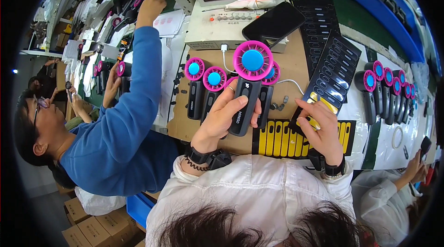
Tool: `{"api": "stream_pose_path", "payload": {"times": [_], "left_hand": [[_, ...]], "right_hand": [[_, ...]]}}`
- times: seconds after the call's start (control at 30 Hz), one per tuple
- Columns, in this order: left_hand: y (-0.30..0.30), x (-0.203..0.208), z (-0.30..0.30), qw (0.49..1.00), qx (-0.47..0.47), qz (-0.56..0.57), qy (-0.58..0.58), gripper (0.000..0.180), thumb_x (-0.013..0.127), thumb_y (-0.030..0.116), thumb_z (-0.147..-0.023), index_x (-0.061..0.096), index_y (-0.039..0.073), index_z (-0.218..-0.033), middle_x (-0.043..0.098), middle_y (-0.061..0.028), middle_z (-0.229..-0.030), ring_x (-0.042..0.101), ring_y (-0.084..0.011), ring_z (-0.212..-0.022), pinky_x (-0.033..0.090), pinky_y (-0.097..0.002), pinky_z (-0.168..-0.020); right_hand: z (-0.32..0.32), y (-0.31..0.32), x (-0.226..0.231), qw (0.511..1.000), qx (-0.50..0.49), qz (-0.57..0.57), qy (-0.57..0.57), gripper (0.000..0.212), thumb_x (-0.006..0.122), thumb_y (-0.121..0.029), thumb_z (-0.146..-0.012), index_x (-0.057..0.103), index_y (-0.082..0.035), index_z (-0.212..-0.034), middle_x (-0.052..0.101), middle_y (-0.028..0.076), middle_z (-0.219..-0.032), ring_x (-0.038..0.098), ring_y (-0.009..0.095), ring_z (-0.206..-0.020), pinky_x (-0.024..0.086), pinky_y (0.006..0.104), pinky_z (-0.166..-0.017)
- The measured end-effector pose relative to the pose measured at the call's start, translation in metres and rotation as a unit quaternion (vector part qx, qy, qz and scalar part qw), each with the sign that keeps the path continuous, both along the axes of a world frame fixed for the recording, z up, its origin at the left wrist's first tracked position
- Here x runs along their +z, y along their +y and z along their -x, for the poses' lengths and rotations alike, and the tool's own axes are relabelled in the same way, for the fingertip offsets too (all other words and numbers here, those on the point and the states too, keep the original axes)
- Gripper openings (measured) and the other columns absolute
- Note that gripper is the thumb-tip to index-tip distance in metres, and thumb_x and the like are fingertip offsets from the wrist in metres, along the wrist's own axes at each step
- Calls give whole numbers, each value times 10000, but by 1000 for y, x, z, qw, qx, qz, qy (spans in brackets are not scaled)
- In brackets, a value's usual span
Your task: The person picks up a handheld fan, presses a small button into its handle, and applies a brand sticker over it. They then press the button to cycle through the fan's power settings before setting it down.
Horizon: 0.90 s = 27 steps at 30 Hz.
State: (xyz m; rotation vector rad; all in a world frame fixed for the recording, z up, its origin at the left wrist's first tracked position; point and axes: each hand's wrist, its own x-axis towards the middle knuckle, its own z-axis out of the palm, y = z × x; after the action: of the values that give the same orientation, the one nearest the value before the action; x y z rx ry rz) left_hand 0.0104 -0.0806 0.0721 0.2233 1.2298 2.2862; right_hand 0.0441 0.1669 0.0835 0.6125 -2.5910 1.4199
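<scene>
My left hand [222, 115] is closed around the dark handle of a handheld fan [247, 92], which stands upright with its pink ring and blue centre at the top. My right hand [321, 124] hovers over or touches the lower end of a black sticker sheet [340, 68] with yellow patches. Its thumb and index finger are apart, and I see nothing between them. Beneath that hand lies another sheet [273, 138] with yellow strips. More pink-ringed fans, including one at the left [194, 89], rest behind the held fan and are partly hidden by it.
A power tester [222, 27] with red displays stands at the back, with a black phone [274, 22] on it. White cables [225, 55] lead from it. Several fans [384, 89] line the right side. A co-worker in a blue sleeve [148, 80] reaches forward on the left.
</scene>
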Motion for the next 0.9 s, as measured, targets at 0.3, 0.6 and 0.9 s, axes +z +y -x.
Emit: {"api": "stream_pose_path", "payload": {"times": [0.3,0.6,0.9], "left_hand": [[-1,-1,0,1000,-2,3,-2,348,426,164,-913,317,30,-1215,564,-144,-877,582,-182,-667,504,-308,-613],[-1,-1,2,1000,27,3,-8,344,419,171,-907,333,35,-1210,571,-139,-829,580,-177,-652,489,-288,-617],[-2,-1,4,998,41,36,2,332,416,184,-903,370,44,-1200,575,-126,-776,559,-170,-615,457,-265,-582]], "right_hand": [[0,-2,0,1000,-3,-4,3,366,598,13,-719,589,-1,-1085,571,61,-700,513,202,-642,406,295,-626],[1,-4,-1,1000,4,-3,0,364,591,16,-720,591,-1,-1084,567,60,-698,512,201,-648,402,294,-628],[0,-3,0,1000,0,-4,1,360,592,13,-720,592,0,-1080,567,59,-695,511,198,-647,398,290,-627]]}}
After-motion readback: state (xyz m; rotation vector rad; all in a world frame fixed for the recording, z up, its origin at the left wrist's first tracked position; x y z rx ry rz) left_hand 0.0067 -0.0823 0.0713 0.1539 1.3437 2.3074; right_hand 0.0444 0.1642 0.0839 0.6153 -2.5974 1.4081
